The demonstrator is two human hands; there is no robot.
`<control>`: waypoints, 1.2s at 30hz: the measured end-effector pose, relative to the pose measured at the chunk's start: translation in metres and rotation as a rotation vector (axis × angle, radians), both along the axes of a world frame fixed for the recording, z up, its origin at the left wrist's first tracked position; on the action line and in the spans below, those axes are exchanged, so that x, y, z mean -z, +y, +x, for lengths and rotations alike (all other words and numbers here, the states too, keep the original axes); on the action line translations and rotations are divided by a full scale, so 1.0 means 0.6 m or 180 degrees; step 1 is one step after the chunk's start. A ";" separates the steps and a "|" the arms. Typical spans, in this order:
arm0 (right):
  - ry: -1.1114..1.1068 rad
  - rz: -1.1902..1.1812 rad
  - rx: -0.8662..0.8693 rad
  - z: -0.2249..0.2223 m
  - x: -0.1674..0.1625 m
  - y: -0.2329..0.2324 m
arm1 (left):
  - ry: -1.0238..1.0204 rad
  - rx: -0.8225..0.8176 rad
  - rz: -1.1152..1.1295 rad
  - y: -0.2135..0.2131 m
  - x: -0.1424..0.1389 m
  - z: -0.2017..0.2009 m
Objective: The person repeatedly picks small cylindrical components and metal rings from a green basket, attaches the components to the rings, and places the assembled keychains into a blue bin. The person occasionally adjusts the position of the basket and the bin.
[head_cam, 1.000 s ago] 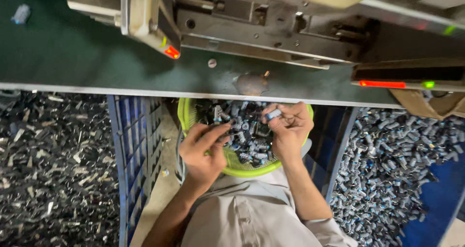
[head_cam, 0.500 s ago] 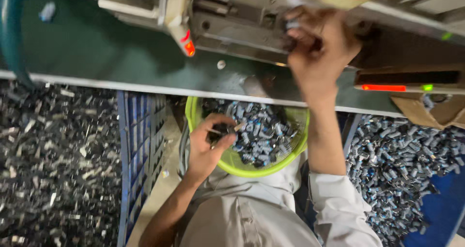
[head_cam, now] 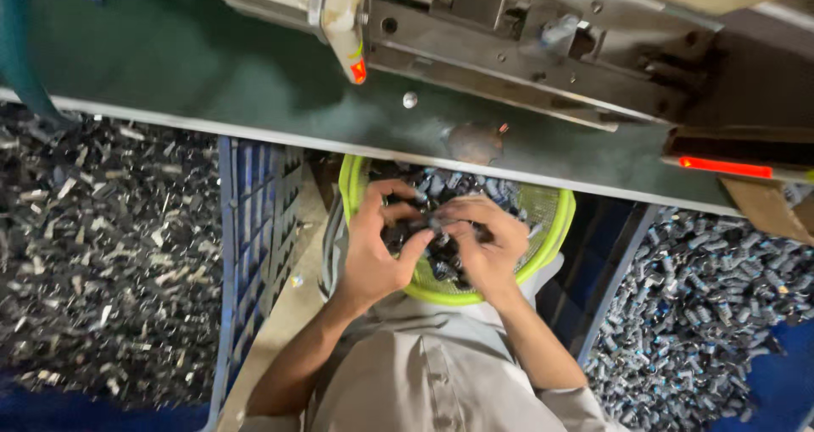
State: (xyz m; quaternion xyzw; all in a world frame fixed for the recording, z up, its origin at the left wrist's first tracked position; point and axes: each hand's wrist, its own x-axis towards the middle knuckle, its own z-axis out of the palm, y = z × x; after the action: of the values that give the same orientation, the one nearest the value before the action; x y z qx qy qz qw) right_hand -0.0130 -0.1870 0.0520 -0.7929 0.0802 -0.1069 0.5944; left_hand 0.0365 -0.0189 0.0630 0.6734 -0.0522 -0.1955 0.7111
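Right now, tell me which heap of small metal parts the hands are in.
The one in the yellow-green basket on the lap: both the left hand and right hand reach in. The floor heaps on either side lie untouched.

Basket (head_cam: 555, 228) of small parts (head_cam: 475, 190) on lap (under both hands), machine (head_cam: 526, 50) beyond, crate (head_cam: 254, 220) left, parts pile (head_cam: 704, 313) right

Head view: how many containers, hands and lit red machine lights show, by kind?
Yellow-green basket: 1
Blue crate: 1
Hands, left hand and right hand: 2
Red lights: 2
Total: 6
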 end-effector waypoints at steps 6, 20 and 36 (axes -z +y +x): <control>0.0002 0.0886 0.0193 -0.032 0.026 -0.010 | -0.0817 0.0069 0.0351 -0.011 -0.005 -0.006; -0.0993 0.1590 0.0807 -0.021 0.023 -0.059 | -0.0892 -0.0628 0.0034 0.087 -0.061 -0.082; -0.1771 -0.1416 0.0454 0.220 -0.071 -0.158 | -0.2434 0.0034 0.2016 0.118 -0.025 -0.019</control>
State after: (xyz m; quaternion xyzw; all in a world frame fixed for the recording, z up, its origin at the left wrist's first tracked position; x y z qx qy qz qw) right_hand 0.1191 -0.2816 0.0945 -0.8358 -0.0547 -0.3747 0.3975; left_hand 0.0252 0.0519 0.0781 0.8796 -0.2509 0.0556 0.4004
